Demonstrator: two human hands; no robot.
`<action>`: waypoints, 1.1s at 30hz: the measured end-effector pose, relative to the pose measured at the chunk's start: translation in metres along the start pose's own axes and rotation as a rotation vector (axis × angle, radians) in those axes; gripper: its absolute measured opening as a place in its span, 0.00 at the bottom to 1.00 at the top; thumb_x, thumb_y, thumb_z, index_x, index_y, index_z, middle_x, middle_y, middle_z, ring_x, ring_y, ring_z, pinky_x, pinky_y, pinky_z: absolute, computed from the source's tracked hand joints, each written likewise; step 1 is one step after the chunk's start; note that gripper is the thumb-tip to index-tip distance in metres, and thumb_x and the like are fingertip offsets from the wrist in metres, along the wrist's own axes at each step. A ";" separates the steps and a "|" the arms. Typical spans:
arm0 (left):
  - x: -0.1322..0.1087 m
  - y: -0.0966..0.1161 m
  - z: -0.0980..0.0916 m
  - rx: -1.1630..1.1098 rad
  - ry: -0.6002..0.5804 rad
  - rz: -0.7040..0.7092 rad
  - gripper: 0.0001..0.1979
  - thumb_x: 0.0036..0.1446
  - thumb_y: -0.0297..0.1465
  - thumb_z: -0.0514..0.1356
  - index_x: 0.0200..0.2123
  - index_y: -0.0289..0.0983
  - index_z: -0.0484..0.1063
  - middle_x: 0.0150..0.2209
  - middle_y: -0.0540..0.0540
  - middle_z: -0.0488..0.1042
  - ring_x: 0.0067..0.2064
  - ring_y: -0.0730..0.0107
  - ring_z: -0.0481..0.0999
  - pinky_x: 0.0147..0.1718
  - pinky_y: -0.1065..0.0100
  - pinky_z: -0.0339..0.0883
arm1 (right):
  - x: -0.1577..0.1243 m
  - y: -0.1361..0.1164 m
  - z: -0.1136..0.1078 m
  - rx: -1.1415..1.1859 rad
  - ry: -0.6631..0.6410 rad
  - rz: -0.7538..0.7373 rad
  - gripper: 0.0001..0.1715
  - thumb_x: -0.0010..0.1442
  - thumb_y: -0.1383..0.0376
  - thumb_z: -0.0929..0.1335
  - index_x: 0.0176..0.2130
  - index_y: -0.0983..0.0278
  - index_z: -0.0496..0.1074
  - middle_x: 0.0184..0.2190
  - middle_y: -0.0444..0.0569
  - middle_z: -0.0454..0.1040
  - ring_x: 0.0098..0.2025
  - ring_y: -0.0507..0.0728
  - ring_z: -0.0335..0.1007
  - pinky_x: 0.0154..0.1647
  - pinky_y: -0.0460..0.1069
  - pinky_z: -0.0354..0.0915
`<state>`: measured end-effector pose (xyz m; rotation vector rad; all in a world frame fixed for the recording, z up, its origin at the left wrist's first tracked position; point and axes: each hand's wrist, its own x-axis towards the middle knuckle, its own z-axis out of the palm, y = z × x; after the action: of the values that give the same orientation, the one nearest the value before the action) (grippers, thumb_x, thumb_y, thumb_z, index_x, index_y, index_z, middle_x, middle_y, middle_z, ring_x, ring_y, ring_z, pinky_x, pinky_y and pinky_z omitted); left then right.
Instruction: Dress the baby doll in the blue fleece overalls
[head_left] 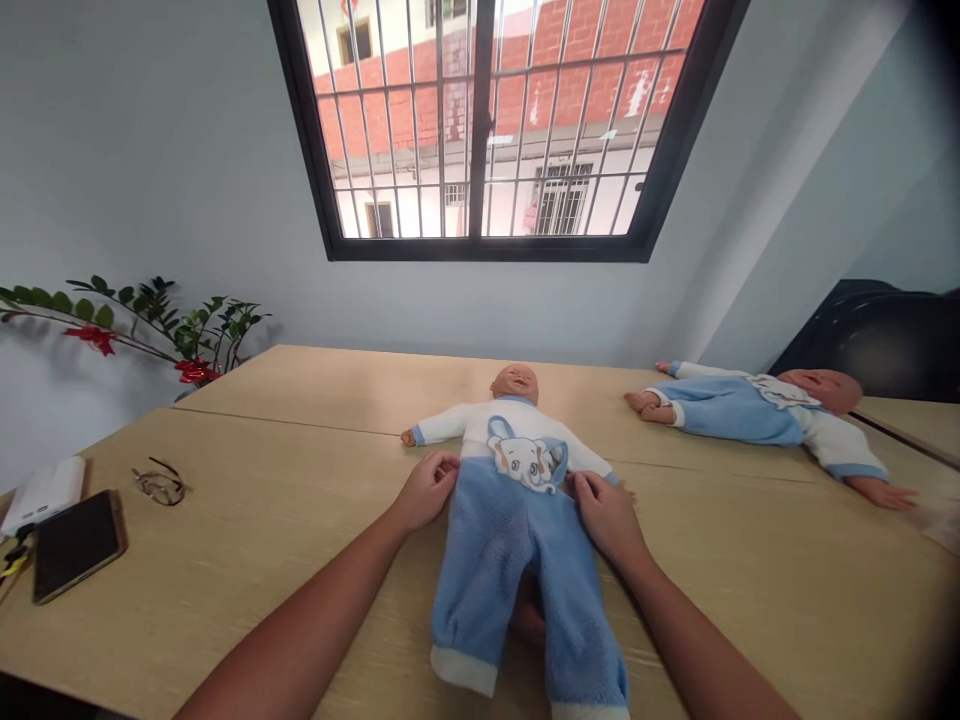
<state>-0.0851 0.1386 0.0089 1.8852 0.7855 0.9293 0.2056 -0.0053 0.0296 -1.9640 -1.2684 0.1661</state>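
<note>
A baby doll [516,383] lies on its back on the wooden table [300,520], head toward the window. It wears a white top with an elephant picture [525,455] and fuzzy blue trousers [517,570]. My left hand [427,490] grips the trousers' waistband at the doll's left side in the view, fingers curled on the fabric. My right hand [606,510] holds the waistband on the other side, fingers also closed. Both forearms reach in from the bottom edge.
A second doll [765,410] in blue and white lies at the right. A phone [75,545], a white box [45,490] and glasses [160,485] sit at the left. A plant with red bows [150,325] stands by the wall. A dark chair [877,335] is far right.
</note>
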 end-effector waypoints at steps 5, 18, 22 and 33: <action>-0.002 -0.002 -0.001 0.013 0.003 0.019 0.12 0.66 0.36 0.56 0.45 0.36 0.76 0.44 0.43 0.76 0.40 0.65 0.75 0.42 0.64 0.70 | -0.002 0.001 0.010 0.181 -0.047 0.056 0.31 0.65 0.51 0.63 0.58 0.66 0.74 0.51 0.59 0.80 0.55 0.67 0.76 0.59 0.60 0.66; -0.018 0.035 0.001 0.343 -0.055 0.402 0.16 0.66 0.35 0.60 0.55 0.42 0.74 0.51 0.42 0.78 0.56 0.55 0.72 0.59 0.53 0.63 | -0.028 -0.044 -0.011 1.119 -0.083 0.015 0.47 0.56 0.60 0.75 0.69 0.56 0.58 0.34 0.42 0.76 0.45 0.59 0.78 0.54 0.57 0.71; -0.023 0.044 -0.001 0.425 -0.073 0.389 0.17 0.64 0.37 0.63 0.54 0.41 0.75 0.45 0.43 0.79 0.50 0.55 0.74 0.54 0.55 0.65 | -0.047 -0.060 -0.040 1.099 -0.172 -0.116 0.38 0.63 0.53 0.66 0.68 0.62 0.64 0.19 0.37 0.60 0.22 0.54 0.60 0.39 0.57 0.70; -0.031 0.060 0.003 0.495 -0.265 0.497 0.13 0.62 0.41 0.64 0.47 0.43 0.80 0.39 0.43 0.80 0.44 0.56 0.75 0.51 0.55 0.66 | -0.034 -0.047 -0.041 -0.275 0.068 -0.288 0.28 0.68 0.49 0.61 0.27 0.61 0.76 0.38 0.60 0.79 0.43 0.66 0.73 0.48 0.61 0.66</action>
<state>-0.0900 0.0872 0.0523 2.6532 0.4078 0.7899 0.1751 -0.0454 0.0795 -1.9638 -1.5777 -0.2280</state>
